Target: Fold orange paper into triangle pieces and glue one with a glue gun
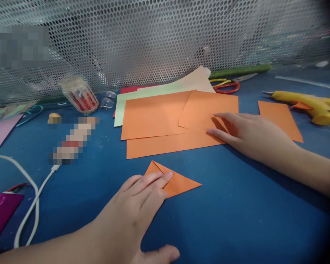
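Observation:
A folded orange paper with pointed corners lies on the blue table. My left hand rests over its left part, fingers stretched out flat and thumb spread away on the table. Farther back, overlapping orange paper sheets lie in a stack. At their right side is my right hand, thumb and fingers apart, the fingertips at a smaller orange piece on top. Whether those fingertips press the paper is hard to make out.
Pale green paper shows under the orange stack. Red-handled scissors and a yellow glue gun lie at the back right, near another orange piece. A jar, a white cable and a magenta object are left. Perforated metal stands behind.

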Demonstrator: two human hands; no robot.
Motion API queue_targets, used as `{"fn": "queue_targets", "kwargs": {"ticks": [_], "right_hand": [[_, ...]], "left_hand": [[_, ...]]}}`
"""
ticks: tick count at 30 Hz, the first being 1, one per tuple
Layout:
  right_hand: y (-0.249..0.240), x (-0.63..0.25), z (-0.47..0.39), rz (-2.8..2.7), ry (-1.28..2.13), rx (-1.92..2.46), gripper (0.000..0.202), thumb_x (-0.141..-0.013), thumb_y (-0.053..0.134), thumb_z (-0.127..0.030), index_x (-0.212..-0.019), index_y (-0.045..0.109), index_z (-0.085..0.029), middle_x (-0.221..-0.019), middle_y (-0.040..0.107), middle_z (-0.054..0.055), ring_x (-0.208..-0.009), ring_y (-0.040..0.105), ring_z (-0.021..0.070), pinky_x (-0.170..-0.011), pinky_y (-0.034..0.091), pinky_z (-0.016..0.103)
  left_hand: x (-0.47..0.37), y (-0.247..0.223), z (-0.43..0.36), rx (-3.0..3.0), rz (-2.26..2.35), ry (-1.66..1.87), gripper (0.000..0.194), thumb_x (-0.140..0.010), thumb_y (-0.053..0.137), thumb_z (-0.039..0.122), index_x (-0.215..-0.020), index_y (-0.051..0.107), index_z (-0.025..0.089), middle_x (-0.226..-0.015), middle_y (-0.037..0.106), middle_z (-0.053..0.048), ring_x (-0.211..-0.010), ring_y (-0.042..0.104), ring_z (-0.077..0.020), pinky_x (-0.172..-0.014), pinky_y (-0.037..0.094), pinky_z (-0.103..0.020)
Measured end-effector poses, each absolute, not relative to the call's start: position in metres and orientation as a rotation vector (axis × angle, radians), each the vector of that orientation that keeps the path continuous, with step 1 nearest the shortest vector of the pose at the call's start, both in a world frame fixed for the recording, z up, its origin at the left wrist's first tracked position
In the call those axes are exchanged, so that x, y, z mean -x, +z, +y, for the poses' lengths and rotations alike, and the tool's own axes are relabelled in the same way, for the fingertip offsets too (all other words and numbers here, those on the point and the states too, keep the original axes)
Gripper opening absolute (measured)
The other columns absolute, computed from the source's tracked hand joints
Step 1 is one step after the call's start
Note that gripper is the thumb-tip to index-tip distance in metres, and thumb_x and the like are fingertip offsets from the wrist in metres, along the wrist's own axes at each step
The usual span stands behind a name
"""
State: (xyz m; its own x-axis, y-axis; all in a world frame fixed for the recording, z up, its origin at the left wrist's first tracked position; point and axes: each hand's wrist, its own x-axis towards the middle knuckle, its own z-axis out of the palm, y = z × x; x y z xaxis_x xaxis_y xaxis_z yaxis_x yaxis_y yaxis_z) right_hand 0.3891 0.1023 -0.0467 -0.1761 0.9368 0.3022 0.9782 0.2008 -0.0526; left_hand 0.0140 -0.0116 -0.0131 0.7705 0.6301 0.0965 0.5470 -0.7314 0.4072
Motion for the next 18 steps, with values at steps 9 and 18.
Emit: {"fn": "queue_targets", "kwargs": {"ticks": [9, 18], "right_hand": [[-0.041, -0.386, 0.100, -2.203, -0.284, 1.829, 0.081, -0.103, 0.039, -0.082, -0.132, 0.076, -0.017, -0.084, 0.079, 0.018, -0.083, 0.074, 0.0419, -0.078, 0.056, 0.056], [-0.038, -0.380, 0.094, -2.178, -0.393, 1.796, 0.045, -0.105, 0.054, -0.056, -0.103, 0.083, -0.022, -0.079, 0.079, 0.013, -0.080, 0.073, 0.0334, -0.081, 0.051, 0.048]], "left_hand": [[-0.015, -0.011, -0.010, -2.684, 0.833, 0.431, 0.036, -0.114, 0.060, 0.041, -0.143, 0.058, 0.019, -0.155, 0.070, -0.014, -0.140, 0.068, -0.0316, -0.119, 0.056, -0.048], [-0.017, -0.019, -0.020, -2.799, 0.688, 0.743, 0.013, -0.114, 0.059, 0.017, -0.123, 0.066, 0.023, -0.107, 0.085, -0.002, -0.095, 0.079, -0.0195, -0.094, 0.065, -0.032]]}}
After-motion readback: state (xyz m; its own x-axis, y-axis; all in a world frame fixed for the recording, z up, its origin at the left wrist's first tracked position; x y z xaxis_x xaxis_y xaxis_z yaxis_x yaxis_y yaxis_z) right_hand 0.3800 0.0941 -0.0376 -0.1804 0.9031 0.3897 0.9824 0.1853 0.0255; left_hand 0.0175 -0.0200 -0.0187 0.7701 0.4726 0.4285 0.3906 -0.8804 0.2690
